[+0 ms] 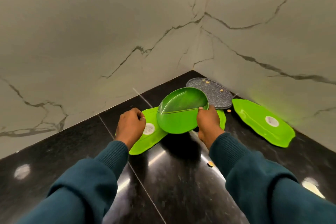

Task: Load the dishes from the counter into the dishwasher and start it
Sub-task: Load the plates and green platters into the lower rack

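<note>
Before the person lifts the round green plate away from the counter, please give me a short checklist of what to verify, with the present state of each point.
1. Right hand grips the round green plate at its rim: ok.
2. Plate is tilted up, its far edge off the counter: ok.
3. Left hand rests on the leaf-shaped plate below, fingers curled; firm hold: cannot tell.
4. Round green plate free of crumbs: ok.
5. Grey plate free of crumbs: not ok, several bits lie on it.
6. Dishwasher open and ready: cannot tell, not in view.
</note>
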